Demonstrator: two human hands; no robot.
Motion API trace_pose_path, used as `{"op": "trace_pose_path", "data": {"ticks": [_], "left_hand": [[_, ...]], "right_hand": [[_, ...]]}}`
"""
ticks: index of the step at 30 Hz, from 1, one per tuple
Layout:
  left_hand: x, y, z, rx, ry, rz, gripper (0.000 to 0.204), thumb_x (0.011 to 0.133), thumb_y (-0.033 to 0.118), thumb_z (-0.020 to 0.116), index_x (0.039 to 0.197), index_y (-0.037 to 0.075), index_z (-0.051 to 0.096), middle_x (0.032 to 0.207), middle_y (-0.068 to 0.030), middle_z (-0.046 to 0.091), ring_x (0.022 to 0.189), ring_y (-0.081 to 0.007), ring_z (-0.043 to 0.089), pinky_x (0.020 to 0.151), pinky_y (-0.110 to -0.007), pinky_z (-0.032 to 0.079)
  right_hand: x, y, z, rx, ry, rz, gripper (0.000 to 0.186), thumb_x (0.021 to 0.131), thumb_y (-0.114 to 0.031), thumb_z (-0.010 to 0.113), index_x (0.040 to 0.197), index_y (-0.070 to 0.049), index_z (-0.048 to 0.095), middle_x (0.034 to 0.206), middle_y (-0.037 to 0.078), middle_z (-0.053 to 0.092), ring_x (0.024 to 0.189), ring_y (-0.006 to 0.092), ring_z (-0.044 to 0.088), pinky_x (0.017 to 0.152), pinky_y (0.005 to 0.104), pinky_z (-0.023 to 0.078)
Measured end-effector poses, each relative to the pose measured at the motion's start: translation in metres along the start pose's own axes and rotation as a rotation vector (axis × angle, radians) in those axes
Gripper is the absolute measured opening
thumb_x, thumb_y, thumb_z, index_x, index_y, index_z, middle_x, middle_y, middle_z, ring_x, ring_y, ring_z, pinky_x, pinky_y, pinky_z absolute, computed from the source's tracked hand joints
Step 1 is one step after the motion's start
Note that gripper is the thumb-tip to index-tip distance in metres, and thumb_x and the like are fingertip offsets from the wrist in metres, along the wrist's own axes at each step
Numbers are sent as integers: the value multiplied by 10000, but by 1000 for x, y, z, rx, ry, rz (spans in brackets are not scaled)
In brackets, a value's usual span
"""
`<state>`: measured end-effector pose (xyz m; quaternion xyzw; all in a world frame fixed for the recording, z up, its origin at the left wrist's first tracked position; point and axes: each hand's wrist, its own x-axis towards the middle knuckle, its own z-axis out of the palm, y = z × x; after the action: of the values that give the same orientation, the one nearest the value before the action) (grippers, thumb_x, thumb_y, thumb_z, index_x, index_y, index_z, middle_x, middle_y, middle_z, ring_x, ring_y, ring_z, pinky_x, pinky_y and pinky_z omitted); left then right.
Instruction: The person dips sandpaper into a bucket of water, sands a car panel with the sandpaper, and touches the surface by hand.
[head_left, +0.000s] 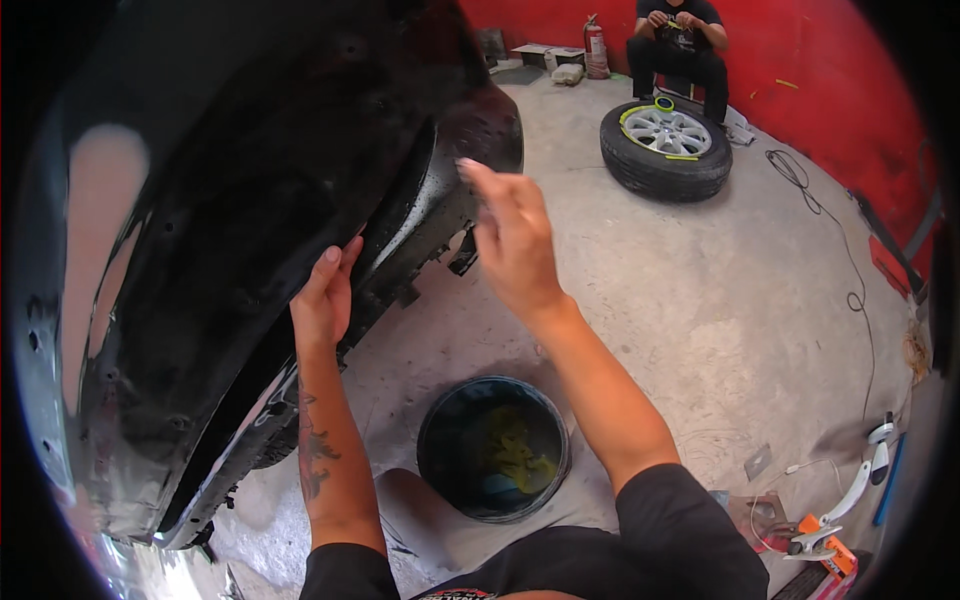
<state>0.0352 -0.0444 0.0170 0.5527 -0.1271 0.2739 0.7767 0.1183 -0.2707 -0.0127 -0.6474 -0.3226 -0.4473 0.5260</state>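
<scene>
A glossy black car bumper (290, 170) occupies the area to the left of and beyond the black bucket (470, 385), its tabbed edge facing the bucket. The left hand (325, 297), beyond and left of the bucket, is at the bumper's long edge; its fingers are partly curled with the thumb raised, and whether they grip the edge cannot be told. The right hand (515, 235), beyond the bucket, is at the bumper's far end, beside a pale, speckled patch; its fingers are half extended and slightly blurred, and contact or a held item cannot be confirmed. The bucket contains dark liquid and a crumpled yellow-green cloth (510, 440). Far beyond the bucket and to its right, a tyre (640, 180) lies flat around a silver alloy wheel (668, 130) with yellow-green tape at its edge; a seated co-worker (685, 70) is behind it. A red fire extinguisher (595, 48) stands far beyond the bucket. Right of the bucket, a dark cable (856, 270) trails across the concrete floor (640, 290).
</scene>
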Motion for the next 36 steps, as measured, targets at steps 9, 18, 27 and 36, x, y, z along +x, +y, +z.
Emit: {"op": "trace_pose_path", "data": {"ticks": [9,18,27,36], "left_hand": [[0,-1,4,128,-88,15,553,871,137,614,1372,13,415,1361,-121,504,1272,-317,470,1074,-443,332],[0,-1,7,125,-86,1,552,882,135,593,1383,5,401,1366,-126,498,1283,-326,457,1083,-447,307],[-1,-3,6,125,-79,23,561,888,138,591,1395,11,387,1384,-129,481,1294,-330,446,1096,-460,280],[-1,-3,1,123,-109,17,577,890,156,597,1402,6,378,1388,-131,478,1312,-344,420,1109,-472,252]], "right_hand": [[23,-11,35,-320,-11,-163,495,777,-45,576,1252,-182,575,1116,140,570,994,330,597,740,388,539],[37,-3,36,-324,10,-172,448,777,-86,581,1210,-198,598,1112,124,594,976,311,624,720,381,563],[34,-8,37,-283,16,-152,429,800,-64,557,1211,-184,595,1101,129,603,965,322,635,707,382,566],[31,-5,39,-268,38,-169,437,801,-69,560,1218,-193,591,1096,122,606,958,311,639,688,386,566]]}}
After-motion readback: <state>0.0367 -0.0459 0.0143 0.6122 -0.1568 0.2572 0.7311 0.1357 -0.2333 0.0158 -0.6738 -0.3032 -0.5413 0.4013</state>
